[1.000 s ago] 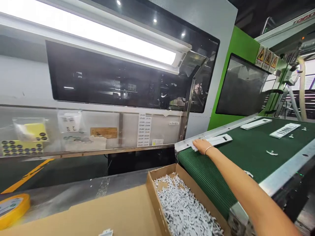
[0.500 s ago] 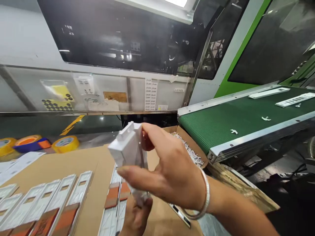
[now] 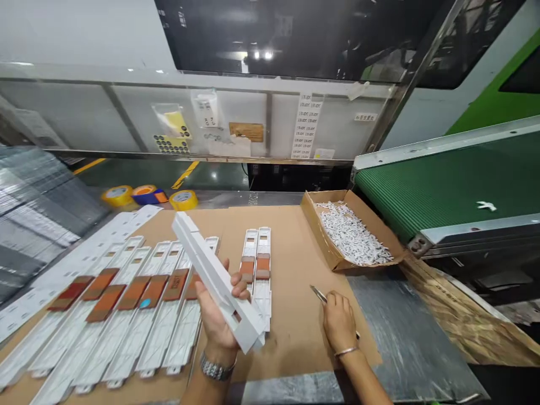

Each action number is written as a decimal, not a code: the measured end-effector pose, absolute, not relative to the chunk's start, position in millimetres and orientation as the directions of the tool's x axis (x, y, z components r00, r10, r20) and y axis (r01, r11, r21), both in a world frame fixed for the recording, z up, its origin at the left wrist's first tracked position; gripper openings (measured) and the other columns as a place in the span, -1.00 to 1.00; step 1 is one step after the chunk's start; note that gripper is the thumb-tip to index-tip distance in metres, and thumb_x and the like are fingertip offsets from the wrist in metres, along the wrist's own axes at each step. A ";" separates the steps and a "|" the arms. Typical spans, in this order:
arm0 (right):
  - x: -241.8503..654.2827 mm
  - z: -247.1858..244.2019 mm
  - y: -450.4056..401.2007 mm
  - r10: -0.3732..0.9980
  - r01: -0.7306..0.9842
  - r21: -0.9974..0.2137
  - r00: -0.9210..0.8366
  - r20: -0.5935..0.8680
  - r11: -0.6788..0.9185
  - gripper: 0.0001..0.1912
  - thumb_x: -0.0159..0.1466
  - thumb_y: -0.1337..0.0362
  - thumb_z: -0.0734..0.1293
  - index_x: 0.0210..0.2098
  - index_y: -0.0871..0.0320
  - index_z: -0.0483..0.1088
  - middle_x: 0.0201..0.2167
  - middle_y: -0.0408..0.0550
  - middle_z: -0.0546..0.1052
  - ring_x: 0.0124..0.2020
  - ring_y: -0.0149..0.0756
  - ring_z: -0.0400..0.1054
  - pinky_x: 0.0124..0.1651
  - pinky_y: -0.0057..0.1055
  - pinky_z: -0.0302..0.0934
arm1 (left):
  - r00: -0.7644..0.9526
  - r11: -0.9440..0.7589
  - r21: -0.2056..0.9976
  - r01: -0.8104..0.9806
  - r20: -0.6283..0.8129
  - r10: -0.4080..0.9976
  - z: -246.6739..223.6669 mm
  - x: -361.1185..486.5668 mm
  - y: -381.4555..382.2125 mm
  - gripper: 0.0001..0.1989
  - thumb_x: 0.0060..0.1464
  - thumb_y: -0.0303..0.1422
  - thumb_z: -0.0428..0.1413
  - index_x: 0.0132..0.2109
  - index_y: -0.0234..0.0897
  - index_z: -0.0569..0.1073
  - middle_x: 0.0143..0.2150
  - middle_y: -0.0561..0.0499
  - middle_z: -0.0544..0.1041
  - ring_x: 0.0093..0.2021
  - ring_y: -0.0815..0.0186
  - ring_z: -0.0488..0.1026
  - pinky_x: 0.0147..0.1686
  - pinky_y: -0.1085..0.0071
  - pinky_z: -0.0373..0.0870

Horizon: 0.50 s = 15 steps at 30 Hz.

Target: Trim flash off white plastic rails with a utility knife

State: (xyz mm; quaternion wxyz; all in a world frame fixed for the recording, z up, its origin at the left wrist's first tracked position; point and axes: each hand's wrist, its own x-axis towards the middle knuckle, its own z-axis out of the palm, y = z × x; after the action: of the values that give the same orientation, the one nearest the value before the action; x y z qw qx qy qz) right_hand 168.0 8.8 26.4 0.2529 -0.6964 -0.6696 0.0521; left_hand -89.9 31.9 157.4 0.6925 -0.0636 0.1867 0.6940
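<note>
While our left hand (image 3: pixel 221 320) grips a white part (image 3: pixel 206 264), thumb along one side and fingers wrapped round the other, our right hand (image 3: pixel 341 323) bends over a thin metal tool (image 3: pixel 317 293) whose tip points to ten o'clock; we cannot tell whether those fingers have closed on it. We have the part raised above the cardboard sheet (image 3: pixel 291 247), tilted, its far end toward eleven o'clock. As we judge it, a good share of the work is laid out already: at nine o'clock from the part lies a row of long white strips (image 3: pixel 158 332), with at least seven reddish-brown blocks (image 3: pixel 137 292) resting across them, and at three o'clock a pair of strips (image 3: pixel 264 295) sits side by side, each bearing a block of the same kind. The part in our grip seems to be what is left in hand, since it is not yet set down and no block shows on the faces we can see. As for containers, at twelve o'clock from our right hand stands an open cardboard box (image 3: pixel 375 219), well filled with small white pieces (image 3: pixel 352 233), while at two o'clock one loose piece (image 3: pixel 486 206) lies on the green belt (image 3: pixel 426 174). Against the panel at eleven o'clock from our right hand, we see a clear bag (image 3: pixel 205 107) holding printed labels.
</note>
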 end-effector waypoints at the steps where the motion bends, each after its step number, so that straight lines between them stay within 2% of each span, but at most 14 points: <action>1: 166.3 29.1 5.6 0.956 0.898 -0.438 0.092 0.279 0.041 -0.73 0.32 0.31 0.00 -0.34 0.04 0.27 -0.34 0.14 0.44 -0.24 0.02 0.33 -0.23 -0.09 0.22 | -0.025 0.031 0.156 -0.987 -0.341 0.940 156.8 -90.2 30.2 -0.44 0.21 -0.05 -0.33 -0.18 -0.24 0.48 -0.53 0.07 0.27 -0.63 0.50 0.24 -0.62 0.57 0.31; 3: 158.9 39.4 -2.5 0.951 0.872 -0.483 0.071 0.299 0.087 -0.73 0.35 0.26 -0.03 -0.27 0.04 0.26 -0.41 0.07 0.44 -0.33 -0.05 0.36 -0.32 -0.19 0.26 | -0.010 0.040 0.145 -0.989 -0.332 0.943 154.5 -90.5 26.0 -0.49 0.22 -0.09 -0.29 -0.19 -0.23 0.48 -0.54 0.09 0.25 -0.64 0.52 0.23 -0.64 0.58 0.29; 7: 127.7 74.3 -35.6 0.956 0.763 -0.614 -0.015 0.293 0.200 -0.71 0.37 0.18 0.02 -0.04 0.12 0.24 -0.39 -0.07 0.47 -0.40 -0.29 0.40 -0.37 -0.44 0.28 | 0.021 0.058 0.110 -0.992 -0.307 0.951 148.9 -90.9 19.0 -0.50 0.22 -0.07 -0.26 -0.19 -0.22 0.49 -0.55 0.12 0.23 -0.66 0.53 0.22 -0.66 0.59 0.28; 9: 109.2 94.4 -56.6 0.963 0.623 -0.741 -0.082 0.257 0.251 -0.71 0.37 0.15 0.04 -0.14 0.11 0.31 -0.51 -0.16 0.43 -0.49 -0.37 0.36 -0.44 -0.51 0.22 | 0.036 0.064 0.089 -0.994 -0.290 0.956 146.4 -90.5 16.8 -0.48 0.22 -0.06 -0.28 -0.18 -0.22 0.49 -0.55 0.12 0.22 -0.67 0.54 0.22 -0.66 0.60 0.27; 11: 93.5 111.5 -73.6 0.968 0.524 -0.814 -0.139 0.209 0.251 -0.68 0.37 0.13 0.04 -0.32 0.10 0.33 -0.59 -0.20 0.37 -0.57 -0.41 0.30 -0.50 -0.54 0.14 | 0.053 0.073 0.068 -0.995 -0.267 0.962 144.0 -89.4 15.2 -0.46 0.23 -0.06 -0.31 -0.17 -0.22 0.49 -0.55 0.13 0.22 -0.67 0.56 0.22 -0.67 0.62 0.26; 15: 76.9 128.0 -87.3 0.968 0.556 -0.796 -0.196 0.157 0.242 -0.65 0.36 0.15 0.07 -0.51 0.11 0.23 -0.65 -0.23 0.29 -0.63 -0.47 0.20 -0.55 -0.54 0.02 | 0.085 0.095 0.036 -0.995 -0.215 0.973 140.6 -85.4 12.6 -0.43 0.23 -0.04 -0.34 -0.17 -0.22 0.49 -0.56 0.14 0.22 -0.68 0.59 0.22 -0.67 0.66 0.24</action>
State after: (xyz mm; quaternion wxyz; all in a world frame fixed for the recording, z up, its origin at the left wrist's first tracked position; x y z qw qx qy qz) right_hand 76.9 -87.3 128.0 0.3395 -0.5357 -0.7110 0.3037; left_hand -85.4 12.6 140.6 0.7342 -0.0595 0.0920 0.6700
